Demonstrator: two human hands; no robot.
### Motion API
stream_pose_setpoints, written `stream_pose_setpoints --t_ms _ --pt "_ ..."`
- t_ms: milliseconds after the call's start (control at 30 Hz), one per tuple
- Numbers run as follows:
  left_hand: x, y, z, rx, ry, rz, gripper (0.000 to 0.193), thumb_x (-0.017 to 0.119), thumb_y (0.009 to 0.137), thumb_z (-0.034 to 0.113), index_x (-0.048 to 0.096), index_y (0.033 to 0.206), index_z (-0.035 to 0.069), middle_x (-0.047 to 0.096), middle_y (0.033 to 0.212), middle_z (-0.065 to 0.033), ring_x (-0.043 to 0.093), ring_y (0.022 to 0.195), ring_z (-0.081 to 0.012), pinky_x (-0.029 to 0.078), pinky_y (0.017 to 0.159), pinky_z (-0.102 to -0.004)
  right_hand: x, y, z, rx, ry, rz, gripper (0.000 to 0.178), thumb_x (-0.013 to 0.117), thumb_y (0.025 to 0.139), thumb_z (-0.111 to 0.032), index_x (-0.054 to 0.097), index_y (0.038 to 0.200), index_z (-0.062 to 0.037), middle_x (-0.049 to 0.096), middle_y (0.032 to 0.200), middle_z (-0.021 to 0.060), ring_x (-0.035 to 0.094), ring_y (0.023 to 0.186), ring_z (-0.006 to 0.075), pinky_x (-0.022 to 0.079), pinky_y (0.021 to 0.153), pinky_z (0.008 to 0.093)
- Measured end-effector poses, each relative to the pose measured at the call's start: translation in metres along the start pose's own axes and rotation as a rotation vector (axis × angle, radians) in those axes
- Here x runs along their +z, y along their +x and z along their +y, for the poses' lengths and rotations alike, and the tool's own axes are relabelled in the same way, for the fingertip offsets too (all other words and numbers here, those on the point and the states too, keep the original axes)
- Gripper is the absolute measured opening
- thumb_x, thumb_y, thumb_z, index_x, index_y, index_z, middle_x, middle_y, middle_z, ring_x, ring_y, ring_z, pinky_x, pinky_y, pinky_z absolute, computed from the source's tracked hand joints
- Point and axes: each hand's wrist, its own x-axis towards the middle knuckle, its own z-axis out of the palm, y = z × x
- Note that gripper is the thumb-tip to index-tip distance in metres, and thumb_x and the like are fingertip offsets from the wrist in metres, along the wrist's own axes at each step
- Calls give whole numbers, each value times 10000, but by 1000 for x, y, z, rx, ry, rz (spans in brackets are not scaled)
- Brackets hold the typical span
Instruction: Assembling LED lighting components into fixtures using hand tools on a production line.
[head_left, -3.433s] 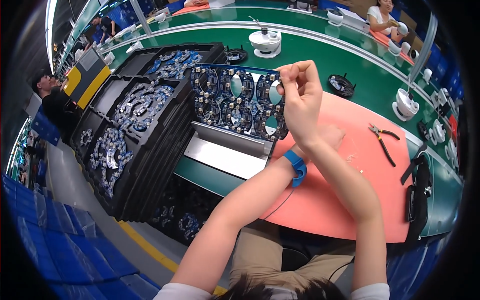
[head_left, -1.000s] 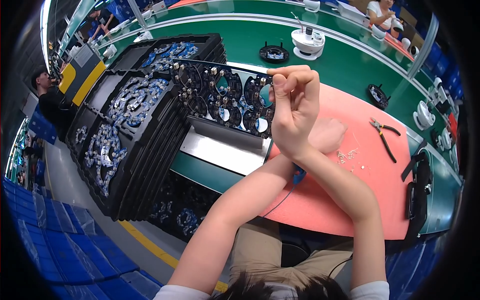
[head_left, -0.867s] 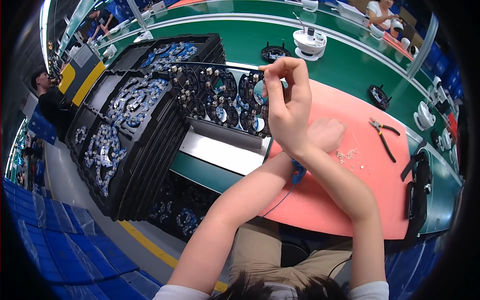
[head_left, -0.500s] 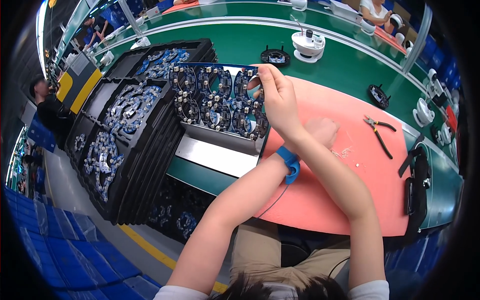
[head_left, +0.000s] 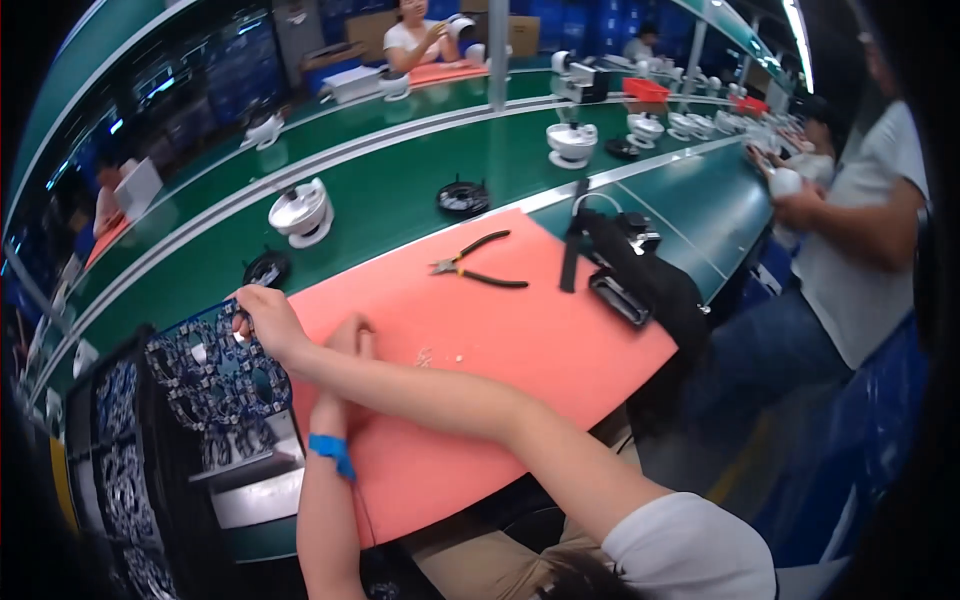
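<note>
My right hand pinches the top right corner of a panel of blue circuit boards with ring-shaped cut-outs, held tilted over the left side of the bench. My right forearm crosses above my left wrist, which wears a blue wrist strap with a thin cord. Behind that forearm, my left hand rests on the pink mat, slightly blurred, its fingers apart and nothing visible in them. Away from both hands lie side cutters with black and yellow handles, spread apart. Small pale scraps are scattered near my right forearm.
Black trays filled with circuit boards stand at the left. White rounded housings and dark round parts sit on the green bench. A black bag lies by the mat's right edge; a co-worker stands beyond it.
My view has swung to the right, so the bench and trays appear farther left and the co-worker shows. My right hand keeps its grip on the circuit board panel.
</note>
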Motion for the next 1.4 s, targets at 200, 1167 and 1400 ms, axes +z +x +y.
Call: stream_pose_setpoints --t_ms 200,1167,1400 --pt "-3 5 -21 -141 -1144 330 415 517 857 84 550 1271 63 612 1169 -65 599 1010 -159 416 997 -349 -35 13 -94 -233 -139 375 257 493 906 -189 641 814 -1 634 685 98 586 621 152 467 601 310" --pt "-6 18 6 -82 -1249 545 662 569 881 -88 183 1339 196 574 1205 -181 652 954 -242 596 793 -375 24 -112 -61 -727 -1518 -934 80 636 677 -85 642 664 -6 639 664 143 686 650 291 552 540 389" --pt "3 18 4 -109 -1116 526 626 606 899 62 185 1362 44 564 1169 -119 589 1051 -200 503 876 -354 -36 -90 -165 -641 -1196 -334 163 661 764 -37 682 925 -36 709 838 103 705 776 225 553 683 328"
